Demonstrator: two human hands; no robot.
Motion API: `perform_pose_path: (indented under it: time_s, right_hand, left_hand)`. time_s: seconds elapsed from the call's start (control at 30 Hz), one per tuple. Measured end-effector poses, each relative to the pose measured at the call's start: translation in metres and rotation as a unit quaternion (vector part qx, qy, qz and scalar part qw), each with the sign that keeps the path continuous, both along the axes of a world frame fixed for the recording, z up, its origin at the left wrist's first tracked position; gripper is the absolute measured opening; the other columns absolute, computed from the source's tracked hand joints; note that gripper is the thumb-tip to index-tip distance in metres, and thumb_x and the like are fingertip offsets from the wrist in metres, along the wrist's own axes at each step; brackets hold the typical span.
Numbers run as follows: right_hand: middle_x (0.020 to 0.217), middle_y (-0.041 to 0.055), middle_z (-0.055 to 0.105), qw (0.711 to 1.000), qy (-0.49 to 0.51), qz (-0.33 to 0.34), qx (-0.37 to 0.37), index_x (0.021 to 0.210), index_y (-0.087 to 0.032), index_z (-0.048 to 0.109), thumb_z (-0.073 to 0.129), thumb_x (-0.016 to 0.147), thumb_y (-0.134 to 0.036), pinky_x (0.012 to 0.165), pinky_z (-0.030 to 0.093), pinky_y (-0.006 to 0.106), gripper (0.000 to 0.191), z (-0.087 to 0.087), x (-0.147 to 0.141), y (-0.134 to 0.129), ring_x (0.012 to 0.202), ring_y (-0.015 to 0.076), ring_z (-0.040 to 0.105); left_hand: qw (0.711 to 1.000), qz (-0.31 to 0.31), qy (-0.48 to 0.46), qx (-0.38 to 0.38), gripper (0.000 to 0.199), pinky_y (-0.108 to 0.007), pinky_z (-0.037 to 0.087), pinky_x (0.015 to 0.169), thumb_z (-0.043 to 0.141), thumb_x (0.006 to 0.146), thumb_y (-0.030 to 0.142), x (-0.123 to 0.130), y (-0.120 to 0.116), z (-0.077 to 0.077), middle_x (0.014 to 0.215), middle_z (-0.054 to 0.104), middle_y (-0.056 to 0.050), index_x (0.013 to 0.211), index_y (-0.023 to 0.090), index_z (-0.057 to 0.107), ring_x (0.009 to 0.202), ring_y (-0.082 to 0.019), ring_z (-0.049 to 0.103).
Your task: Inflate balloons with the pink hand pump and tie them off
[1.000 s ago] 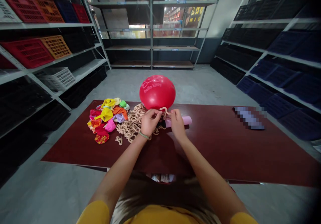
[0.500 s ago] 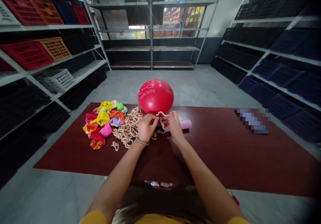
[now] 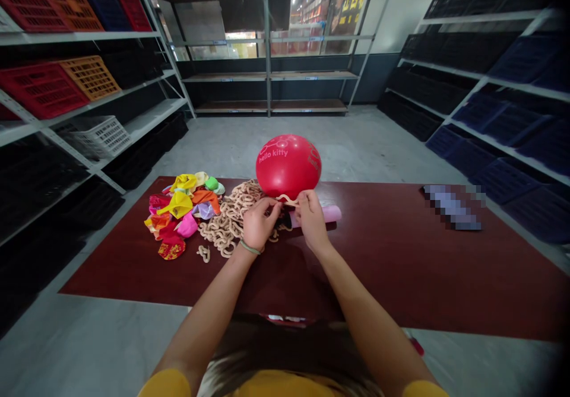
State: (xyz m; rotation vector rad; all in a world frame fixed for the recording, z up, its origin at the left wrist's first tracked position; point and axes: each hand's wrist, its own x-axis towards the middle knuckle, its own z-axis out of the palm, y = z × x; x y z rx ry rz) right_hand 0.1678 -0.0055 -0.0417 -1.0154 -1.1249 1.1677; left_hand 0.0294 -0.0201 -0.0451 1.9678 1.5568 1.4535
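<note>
Beyond the hands (image 3: 260, 223), red balloon (image 3: 288, 165) (slightly farther right)

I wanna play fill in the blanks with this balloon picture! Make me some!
The big round balloon is colored ____.
Its writing says "hello ____".
A thin green band circles the left hand's ____.
The limp balloons lie to the ____ of the curly tan string pile.

Missing words: red; kitty; wrist; left.

Both forearms reach forward, left hand (image 3: 259, 224) and right hand (image 3: 312, 219) pinching.
</note>
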Motion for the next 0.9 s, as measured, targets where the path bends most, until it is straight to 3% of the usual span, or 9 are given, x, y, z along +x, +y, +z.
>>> perform_pose_path:
  time_s: [0.13,0.2,0.3,0.4,0.5,0.57,0.67,0.77,0.9]
  right_hand:
    - [0.077,-0.0026,0.054,0.971,-0.189,-0.063,0.136,0.090,-0.024,0.050,0.046,0.094,-0.043,0.063,0.040,0.026,0.020,0.006,0.011,-0.008,0.067,0.0120,0.052]
    - [0.079,-0.0019,0.055,0.964,-0.202,-0.076,0.153,0.092,-0.024,0.051,0.045,0.095,-0.040,0.065,0.040,0.027,0.018,0.007,0.015,-0.011,0.069,0.0125,0.053]
    - [0.074,-0.0027,0.053,0.972,-0.162,-0.081,0.149,0.091,-0.024,0.050,0.045,0.095,-0.041,0.060,0.040,0.025,0.018,0.006,0.018,-0.011,0.066,0.0125,0.052]
    - [0.070,-0.0035,0.050,0.978,-0.128,-0.083,0.145,0.088,-0.024,0.049,0.047,0.094,-0.044,0.055,0.039,0.024,0.021,0.005,0.018,-0.008,0.063,0.0123,0.050]
    - [0.067,-0.0042,0.048,0.981,-0.104,-0.085,0.141,0.088,-0.025,0.049,0.048,0.093,-0.047,0.052,0.037,0.023,0.023,0.004,0.018,-0.005,0.059,0.0114,0.047]
    - [0.065,-0.0049,0.045,0.983,-0.092,-0.077,0.139,0.087,-0.025,0.050,0.049,0.093,-0.049,0.050,0.035,0.022,0.024,0.004,0.020,-0.004,0.055,0.0106,0.044]
    - [0.059,-0.0064,0.041,0.988,-0.073,-0.030,0.131,0.085,-0.024,0.053,0.053,0.091,-0.050,0.046,0.032,0.022,0.026,0.006,0.025,-0.002,0.049,0.0092,0.038]
    - [0.057,-0.0068,0.042,0.990,-0.063,0.016,0.127,0.085,-0.023,0.059,0.058,0.088,-0.049,0.045,0.030,0.022,0.027,0.011,0.031,-0.001,0.047,0.0079,0.036]
    - [0.056,-0.0064,0.045,0.992,-0.047,0.031,0.115,0.085,-0.022,0.065,0.062,0.086,-0.048,0.045,0.028,0.022,0.026,0.019,0.036,-0.001,0.046,0.0070,0.034]
  left_hand:
    - [0.990,0.015,-0.089,-0.109,0.025,-0.023,0.044,0.061,0.054,0.091,0.040,-0.006,0.004,-0.002,0.060,0.064,0.002,0.085,0.019,0.066,0.057,-0.012,0.059]
    - [0.979,0.008,-0.134,-0.155,0.026,-0.022,0.042,0.054,0.053,0.091,0.041,-0.008,0.007,-0.001,0.055,0.061,0.003,0.085,0.019,0.066,0.050,-0.012,0.056]
    - [0.966,-0.015,-0.175,-0.188,0.024,-0.021,0.039,0.046,0.053,0.090,0.039,-0.008,0.010,-0.001,0.064,0.066,0.001,0.086,0.018,0.064,0.044,-0.010,0.053]
    - [0.961,-0.037,-0.208,-0.176,0.017,-0.020,0.037,0.043,0.053,0.090,0.034,-0.005,0.011,-0.004,0.075,0.069,0.000,0.097,0.019,0.060,0.043,-0.009,0.052]
    - [0.965,-0.065,-0.207,-0.144,0.018,-0.019,0.038,0.044,0.051,0.089,0.024,-0.004,0.008,-0.007,0.069,0.066,0.002,0.107,0.021,0.053,0.043,-0.009,0.051]
    - [0.976,-0.082,-0.172,-0.110,0.019,-0.020,0.042,0.050,0.049,0.090,0.019,-0.005,0.006,-0.009,0.071,0.065,0.002,0.108,0.022,0.055,0.049,-0.009,0.054]
    - [0.985,-0.108,-0.119,-0.058,0.028,-0.023,0.048,0.064,0.046,0.089,0.015,-0.007,0.004,-0.009,0.088,0.068,-0.002,0.111,0.022,0.062,0.064,-0.011,0.060]
    - [0.982,-0.150,-0.101,-0.055,0.036,-0.025,0.049,0.068,0.043,0.089,0.013,-0.009,0.003,-0.005,0.102,0.068,-0.004,0.115,0.022,0.066,0.068,-0.010,0.059]
    - [0.969,-0.190,-0.104,-0.118,0.038,-0.024,0.047,0.062,0.042,0.088,0.013,-0.010,0.001,0.001,0.081,0.067,-0.002,0.114,0.021,0.069,0.060,-0.011,0.055]
